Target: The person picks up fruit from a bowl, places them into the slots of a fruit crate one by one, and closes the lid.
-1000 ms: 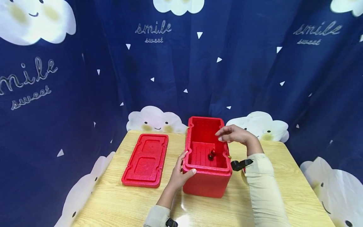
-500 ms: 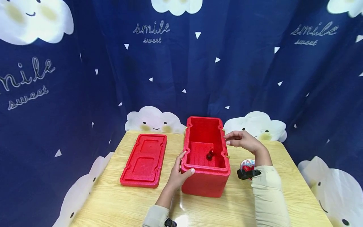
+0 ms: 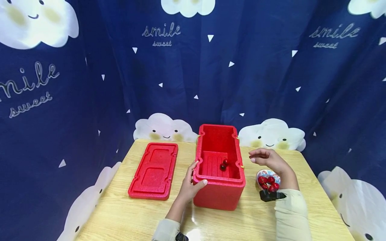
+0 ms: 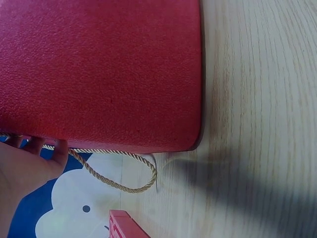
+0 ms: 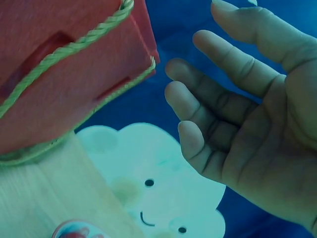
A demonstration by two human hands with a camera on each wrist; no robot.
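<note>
A tall red foam box (image 3: pixel 219 194) stands open-topped on the table, with two dark red cherries (image 3: pixel 223 166) on its floor. My left hand (image 3: pixel 189 187) holds the near left corner of its rim, thumb at the front and fingers along the side. In the left wrist view, the fingers lie beside a gold rope handle (image 4: pixel 119 186). My right hand (image 3: pixel 269 160) hovers right of the box, holding nothing. Its fingers are loosely bent in the right wrist view. Below that hand sits a small patterned bowl (image 3: pixel 266 173) holding several red cherries (image 3: pixel 270 184), partly covered by the wrist camera.
The red lid (image 3: pixel 153 172) lies flat on the wooden table (image 3: pixel 120 214), left of the box. Gold rope also hangs along the box's right side. A dark blue curtain (image 3: pixel 193 67) with white clouds closes off the back and sides.
My right hand has moved right and down, from over the box opening to beside it, uncovering the bowl of cherries. The left hand keeps its hold on the rim.
</note>
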